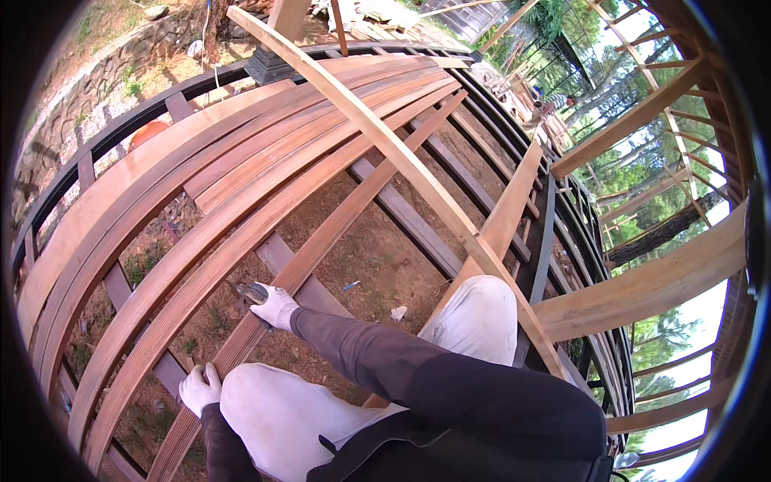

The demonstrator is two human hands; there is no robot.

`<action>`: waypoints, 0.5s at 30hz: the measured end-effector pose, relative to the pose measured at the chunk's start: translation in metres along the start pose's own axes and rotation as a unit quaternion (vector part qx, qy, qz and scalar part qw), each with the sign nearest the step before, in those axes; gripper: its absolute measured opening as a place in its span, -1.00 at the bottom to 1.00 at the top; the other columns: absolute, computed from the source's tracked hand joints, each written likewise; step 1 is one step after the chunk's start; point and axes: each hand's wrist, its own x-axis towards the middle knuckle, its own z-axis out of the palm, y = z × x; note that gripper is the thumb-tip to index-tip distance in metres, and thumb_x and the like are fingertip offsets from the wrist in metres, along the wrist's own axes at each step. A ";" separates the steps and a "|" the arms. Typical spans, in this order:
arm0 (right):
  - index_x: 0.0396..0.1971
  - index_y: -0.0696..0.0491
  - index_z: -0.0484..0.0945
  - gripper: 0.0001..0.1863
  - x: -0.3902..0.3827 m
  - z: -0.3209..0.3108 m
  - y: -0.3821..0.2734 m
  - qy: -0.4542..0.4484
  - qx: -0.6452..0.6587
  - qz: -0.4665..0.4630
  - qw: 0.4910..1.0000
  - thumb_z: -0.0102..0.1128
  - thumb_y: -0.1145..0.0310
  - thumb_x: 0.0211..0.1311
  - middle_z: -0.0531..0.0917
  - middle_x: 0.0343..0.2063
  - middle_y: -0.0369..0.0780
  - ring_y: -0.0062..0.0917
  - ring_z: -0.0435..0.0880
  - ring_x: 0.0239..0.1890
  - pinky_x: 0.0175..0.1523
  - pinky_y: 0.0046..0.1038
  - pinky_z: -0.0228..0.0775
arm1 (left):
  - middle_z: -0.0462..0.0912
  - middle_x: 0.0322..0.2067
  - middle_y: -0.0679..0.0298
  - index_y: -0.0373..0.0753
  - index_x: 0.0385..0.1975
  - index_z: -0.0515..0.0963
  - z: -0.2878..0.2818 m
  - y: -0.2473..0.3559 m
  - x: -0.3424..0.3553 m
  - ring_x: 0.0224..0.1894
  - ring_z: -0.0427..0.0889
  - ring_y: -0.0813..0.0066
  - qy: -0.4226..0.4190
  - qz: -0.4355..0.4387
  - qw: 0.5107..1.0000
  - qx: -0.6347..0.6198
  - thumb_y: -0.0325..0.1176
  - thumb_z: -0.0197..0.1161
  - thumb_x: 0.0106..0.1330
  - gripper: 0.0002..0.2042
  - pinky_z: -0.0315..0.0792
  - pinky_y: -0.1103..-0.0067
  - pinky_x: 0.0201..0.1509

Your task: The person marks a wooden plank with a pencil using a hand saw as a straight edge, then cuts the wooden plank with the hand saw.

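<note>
My left hand (201, 389), in a pale work glove with greyish fingers, is curled on the near grooved reddish board (181, 434) at lower left, beside my bent left knee (273, 410). Ahead of it, my right hand (273, 308), also gloved, is closed round a small dark tool (254, 292) over the same board, which slants up across a grey-purple joist (321, 293). The tool's shape is hard to make out. More long grooved boards (157, 273) lie to the left across the joists.
A pale timber (361, 120) runs diagonally past my right knee (482, 321). Dark steel beams (538, 241) and timber framing (642, 297) are on the right. Dirt (377, 257) shows between joists. A post (269, 64) stands at top left; a person (554, 104) is far off.
</note>
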 end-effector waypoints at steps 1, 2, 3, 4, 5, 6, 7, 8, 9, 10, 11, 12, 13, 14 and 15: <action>0.40 0.19 0.37 -0.20 -0.001 -0.007 0.005 -0.021 -0.001 -0.008 1.000 0.38 0.20 0.18 0.60 0.23 0.08 -0.13 0.59 0.29 0.38 -0.26 0.43 | 0.77 -0.35 0.12 -0.17 -0.31 0.70 0.002 0.004 0.002 -0.22 0.71 0.08 0.005 0.008 1.000 -0.003 0.02 0.21 0.41 -0.64 0.43 0.21 0.14; 0.41 0.19 0.35 -0.20 -0.005 -0.005 0.006 -0.026 0.011 -0.013 1.000 0.37 0.22 0.19 0.60 0.23 0.08 -0.13 0.58 0.30 0.38 -0.27 0.42 | 0.78 -0.33 0.11 -0.18 -0.28 0.70 -0.004 0.004 0.000 -0.19 0.71 0.09 0.014 -0.005 1.000 0.001 0.02 0.21 0.42 -0.64 0.40 0.19 0.22; 0.42 0.20 0.34 -0.20 -0.008 -0.002 0.006 -0.031 0.023 -0.018 0.999 0.36 0.24 0.20 0.59 0.24 0.09 -0.13 0.58 0.31 0.39 -0.27 0.41 | 0.78 -0.31 0.10 -0.18 -0.26 0.70 -0.008 0.006 0.001 -0.16 0.72 0.10 0.024 -0.018 1.000 0.003 0.03 0.20 0.43 -0.63 0.38 0.17 0.29; 0.43 0.15 0.34 -0.22 -0.012 0.002 0.007 -0.018 0.018 -0.033 0.999 0.34 0.23 0.22 0.64 0.17 0.08 -0.16 0.64 0.22 0.31 -0.27 0.48 | 0.77 -0.11 0.07 -0.19 -0.13 0.69 -0.014 0.005 0.001 0.06 0.68 0.12 -0.059 -0.068 0.996 -0.014 0.04 0.18 0.45 -0.61 0.26 0.14 0.43; 0.43 0.10 0.35 -0.24 -0.013 0.002 0.012 0.000 0.011 -0.048 0.999 0.31 0.22 0.24 0.68 0.10 0.07 -0.18 0.71 0.13 0.23 -0.27 0.54 | 0.77 -0.11 0.07 -0.19 -0.13 0.69 -0.008 0.004 0.002 0.06 0.68 0.12 -0.056 -0.063 0.996 -0.016 0.04 0.18 0.45 -0.61 0.26 0.14 0.43; 0.43 0.10 0.35 -0.25 -0.014 0.002 0.016 0.022 0.000 -0.044 0.999 0.31 0.22 0.24 0.67 0.12 0.08 -0.16 0.70 0.15 0.25 -0.27 0.52 | 0.71 0.02 0.06 -0.19 -0.05 0.66 0.001 0.001 0.001 0.17 0.61 0.11 0.017 -0.032 0.999 0.026 0.05 0.17 0.46 -0.59 0.23 0.14 0.45; 0.43 0.10 0.35 -0.25 -0.011 -0.002 0.022 0.044 -0.012 -0.038 0.998 0.31 0.21 0.25 0.66 0.13 0.09 -0.13 0.68 0.18 0.28 -0.26 0.51 | 0.65 0.15 0.06 -0.19 0.04 0.63 0.013 0.002 0.004 0.27 0.54 0.10 0.090 -0.001 0.994 0.066 0.05 0.16 0.46 -0.56 0.20 0.14 0.48; 0.45 0.12 0.31 -0.24 -0.016 0.009 0.010 0.001 -0.006 0.003 1.000 0.29 0.20 0.28 0.62 0.19 0.10 -0.07 0.61 0.24 0.36 -0.22 0.43 | 0.46 0.36 0.06 -0.18 0.24 0.52 0.005 -0.006 -0.004 0.42 0.38 0.08 0.026 -0.073 0.991 0.106 0.07 0.15 0.47 -0.48 0.15 0.13 0.50; 0.45 0.12 0.31 -0.24 -0.020 0.016 -0.001 -0.016 -0.002 0.003 1.000 0.29 0.20 0.28 0.62 0.19 0.10 -0.07 0.61 0.24 0.36 -0.22 0.43 | 0.46 0.36 0.06 -0.18 0.24 0.52 0.003 -0.018 -0.004 0.42 0.38 0.08 0.022 -0.086 0.989 0.116 0.07 0.15 0.47 -0.48 0.15 0.13 0.50; 0.45 0.11 0.32 -0.24 -0.022 0.020 -0.008 -0.019 0.013 -0.005 1.000 0.29 0.20 0.28 0.62 0.18 0.10 -0.07 0.62 0.24 0.36 -0.22 0.44 | 0.44 0.38 0.06 -0.17 0.28 0.49 0.005 -0.028 -0.004 0.42 0.38 0.08 0.043 -0.112 0.985 0.120 0.08 0.14 0.47 -0.46 0.15 0.13 0.51; 0.45 0.10 0.32 -0.24 -0.022 0.020 -0.009 -0.020 0.024 -0.008 0.999 0.30 0.19 0.28 0.63 0.18 0.10 -0.06 0.62 0.23 0.36 -0.21 0.44 | 0.42 0.40 0.05 -0.16 0.33 0.46 0.007 -0.030 -0.007 0.42 0.39 0.08 0.061 -0.135 0.982 0.120 0.08 0.14 0.47 -0.43 0.14 0.13 0.51; 0.43 0.12 0.34 -0.25 -0.017 0.010 0.009 0.002 0.025 -0.009 1.000 0.30 0.19 0.28 0.62 0.17 0.11 -0.06 0.61 0.24 0.36 -0.21 0.44 | 0.41 0.41 0.05 -0.15 0.36 0.43 0.004 -0.006 0.003 0.42 0.38 0.07 0.036 -0.129 0.985 0.106 0.08 0.13 0.48 -0.42 0.14 0.13 0.52; 0.42 0.15 0.34 -0.26 -0.015 0.024 0.013 0.002 0.030 -0.021 0.999 0.30 0.20 0.28 0.62 0.18 0.11 -0.07 0.62 0.24 0.36 -0.22 0.44 | 0.41 0.41 0.04 -0.15 0.35 0.45 -0.008 -0.009 0.000 0.42 0.38 0.06 0.013 -0.140 0.986 0.093 0.06 0.13 0.48 -0.43 0.13 0.13 0.52; 0.40 0.19 0.35 -0.27 -0.010 0.023 0.021 0.009 0.069 -0.040 0.997 0.31 0.23 0.28 0.61 0.20 0.09 -0.08 0.61 0.24 0.36 -0.23 0.44 | 0.41 0.41 0.02 -0.16 0.32 0.48 -0.012 0.001 0.009 0.42 0.38 0.05 -0.003 -0.123 0.987 0.103 0.03 0.14 0.47 -0.46 0.14 0.12 0.51; 0.39 0.21 0.35 -0.28 -0.010 0.023 0.015 -0.003 0.061 -0.033 0.998 0.30 0.27 0.27 0.63 0.19 0.08 -0.11 0.61 0.26 0.36 -0.25 0.44 | 0.43 0.39 0.01 -0.18 0.23 0.57 -0.016 0.000 0.009 0.41 0.38 0.02 0.002 -0.124 0.987 0.100 0.01 0.16 0.45 -0.50 0.15 0.11 0.50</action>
